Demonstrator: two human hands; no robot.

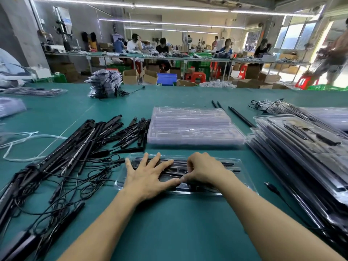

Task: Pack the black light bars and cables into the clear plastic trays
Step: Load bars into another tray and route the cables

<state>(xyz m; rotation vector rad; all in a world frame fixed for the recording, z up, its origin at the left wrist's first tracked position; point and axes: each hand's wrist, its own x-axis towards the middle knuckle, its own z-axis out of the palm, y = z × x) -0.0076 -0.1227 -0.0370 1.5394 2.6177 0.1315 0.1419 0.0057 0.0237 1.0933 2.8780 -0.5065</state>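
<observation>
While fanned out wide and straight, presses down with the left hand (pixel 148 176) on the left half of the shallow clear plastic tray (pixel 177 157) lying nearest on the green table mat (pixel 169 223). Grips nothing there: just lays flat fingers across the long black light bars (pixel 222 163) seated lengthwise in the tray's slots.

Over to the right hand (pixel 203 170) now: knuckles up, fingers curled under, tips dug into the middle of the tray against a black piece, right beside the left thumb. Pinching that piece or only pushing it down? Cannot tell from this angle.

Off to the left, a tangled heap of loose black bars (pixel 75 147) and thin black cables (pixel 90 181), spilling right up to the tray's left edge. Behind that heap, a small pile of short black pointed pieces (pixel 135 130).

Straight ahead, beyond the near tray and apart from it, a stack of empty clear trays (pixel 194 129). On the right, a slumping stack of filled clear trays (pixel 301 147) with black parts inside. Between those two stacks, a few thin black rods (pixel 241 115) lying loose. Just right of the right forearm, a black cable plug (pixel 271 187) on the mat.
</observation>
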